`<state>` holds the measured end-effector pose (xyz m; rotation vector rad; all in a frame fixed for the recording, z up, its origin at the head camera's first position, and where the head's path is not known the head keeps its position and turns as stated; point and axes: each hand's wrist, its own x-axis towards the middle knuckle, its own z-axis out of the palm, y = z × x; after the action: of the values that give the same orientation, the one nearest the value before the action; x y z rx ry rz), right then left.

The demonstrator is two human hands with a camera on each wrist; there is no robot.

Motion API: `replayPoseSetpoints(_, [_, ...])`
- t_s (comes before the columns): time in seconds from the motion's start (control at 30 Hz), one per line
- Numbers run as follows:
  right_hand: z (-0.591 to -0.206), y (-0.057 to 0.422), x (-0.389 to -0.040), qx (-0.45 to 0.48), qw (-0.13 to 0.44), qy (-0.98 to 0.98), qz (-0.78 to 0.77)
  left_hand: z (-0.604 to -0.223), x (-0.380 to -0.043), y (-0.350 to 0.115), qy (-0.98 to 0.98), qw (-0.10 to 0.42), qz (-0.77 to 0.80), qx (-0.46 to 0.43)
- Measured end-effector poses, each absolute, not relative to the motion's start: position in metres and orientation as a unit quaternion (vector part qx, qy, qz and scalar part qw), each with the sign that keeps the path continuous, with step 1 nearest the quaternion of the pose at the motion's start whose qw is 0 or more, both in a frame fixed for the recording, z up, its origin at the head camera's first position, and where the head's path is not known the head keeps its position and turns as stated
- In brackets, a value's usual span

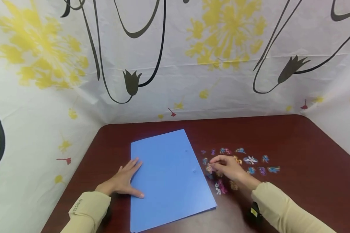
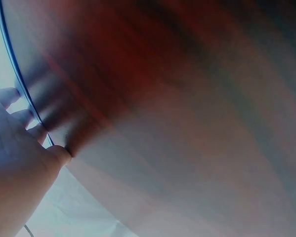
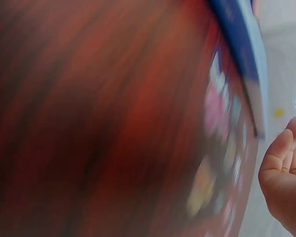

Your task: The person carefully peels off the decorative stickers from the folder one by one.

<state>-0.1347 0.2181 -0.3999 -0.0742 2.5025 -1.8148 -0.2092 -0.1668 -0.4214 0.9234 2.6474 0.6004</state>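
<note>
A large blue folder lies on the table, its left edge under my left hand. That hand rests with fingers spread and thumb out over the cover; in the left wrist view the fingertips meet the folder's edge. Right of the folder, my right hand pinches a small pale pink pony sticker between thumb and forefinger. Only a faint sliver of it shows above the fingertips in the right wrist view. Around this hand lie several small colourful pony stickers, some partly hidden beneath it.
The dark red-brown table has its far edge against a white curtain printed with yellow and grey flowers. Near the folder's lower right edge lie a white sticker and a magenta one.
</note>
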Motion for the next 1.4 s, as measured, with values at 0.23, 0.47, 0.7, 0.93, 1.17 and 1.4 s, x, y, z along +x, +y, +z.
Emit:
replayPoseSetpoints(0.23, [-0.397,0.264,-0.117,0.005,0.062,0.822,-0.565,-0.424,-0.209,-0.17,0.913,0.139,0.213,0.318])
replayPoseSetpoints(0.47, [-0.39,0.298,-0.106,-0.012,0.083,0.857,-0.509,-0.426,-0.211,-0.172,0.914,0.136,0.213,0.317])
replayPoseSetpoints(0.7, [-0.397,0.312,-0.097,0.01,0.104,0.863,-0.494,-0.423,-0.211,-0.174,0.917,0.131,0.212,0.311])
replayPoseSetpoints(0.93, [-0.403,0.309,-0.095,0.004,0.101,0.865,-0.492,-0.423,-0.21,-0.176,0.915,0.132,0.216,0.315])
replayPoseSetpoints(1.17, [-0.405,0.306,-0.09,0.015,0.084,0.876,-0.475,-0.423,-0.211,-0.171,0.913,0.132,0.212,0.323])
replayPoseSetpoints(1.4, [-0.405,0.305,-0.087,0.008,0.05,0.886,-0.46,-0.424,-0.213,-0.167,0.911,0.133,0.212,0.326])
